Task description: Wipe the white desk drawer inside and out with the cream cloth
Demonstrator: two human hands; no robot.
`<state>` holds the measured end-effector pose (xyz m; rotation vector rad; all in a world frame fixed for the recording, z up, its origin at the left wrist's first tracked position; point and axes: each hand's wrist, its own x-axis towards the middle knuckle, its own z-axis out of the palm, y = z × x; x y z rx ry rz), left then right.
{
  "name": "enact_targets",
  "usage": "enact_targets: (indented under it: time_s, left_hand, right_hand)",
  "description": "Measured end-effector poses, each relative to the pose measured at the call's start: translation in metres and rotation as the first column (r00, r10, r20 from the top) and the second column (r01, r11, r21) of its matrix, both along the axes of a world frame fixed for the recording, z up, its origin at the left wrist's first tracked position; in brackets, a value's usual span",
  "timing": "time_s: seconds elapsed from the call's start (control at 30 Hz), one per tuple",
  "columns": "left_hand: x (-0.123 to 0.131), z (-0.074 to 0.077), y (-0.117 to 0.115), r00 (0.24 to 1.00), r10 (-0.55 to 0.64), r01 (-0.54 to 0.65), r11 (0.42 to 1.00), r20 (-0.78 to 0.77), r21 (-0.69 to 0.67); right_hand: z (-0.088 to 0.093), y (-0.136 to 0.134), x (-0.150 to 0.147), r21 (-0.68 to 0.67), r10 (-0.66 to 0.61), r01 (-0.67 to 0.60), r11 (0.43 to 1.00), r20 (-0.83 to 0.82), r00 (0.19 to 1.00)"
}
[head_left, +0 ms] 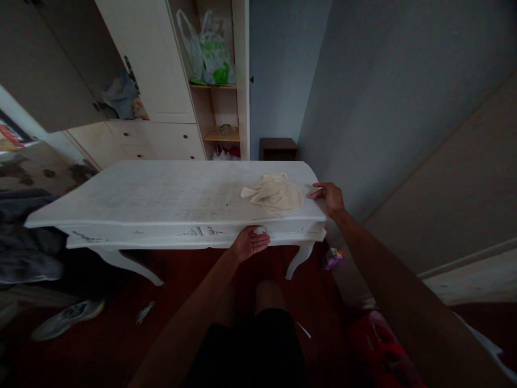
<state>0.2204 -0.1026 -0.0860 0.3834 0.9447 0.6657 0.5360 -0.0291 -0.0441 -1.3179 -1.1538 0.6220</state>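
Note:
A white table (pixel 161 188) with carved trim and curved legs stands in front of me. My left hand (pixel 248 243) is at its front edge, around a small pale drawer knob (pixel 259 230). Its fingers are stretched out just below the knob; whether they press on it is unclear. At the table's right end is my right hand (pixel 328 196), fingers apart and holding nothing, close to the edge of the top. A crumpled cream cloth (pixel 278 193) lies on the right part of the tabletop, between the two hands.
Behind the table stands a cream wardrobe (pixel 153 64) with plastic bags (pixel 216 59) on an open shelf. A small brown cabinet (pixel 278 144) is by the grey wall. A shoe (pixel 68 319) lies on the dark red floor, and a red bag-like item (pixel 379 345) at lower right.

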Motion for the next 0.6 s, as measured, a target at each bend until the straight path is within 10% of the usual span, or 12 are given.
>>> enact_targets:
  time_s: [0.6]
  left_hand:
    - [-0.003,-0.012,-0.105,0.996,0.068,-0.068,0.998,-0.057,-0.006]
  right_hand:
    - [0.019,-0.015,-0.011,-0.041,-0.047,0.05,0.998,0.055,0.997]
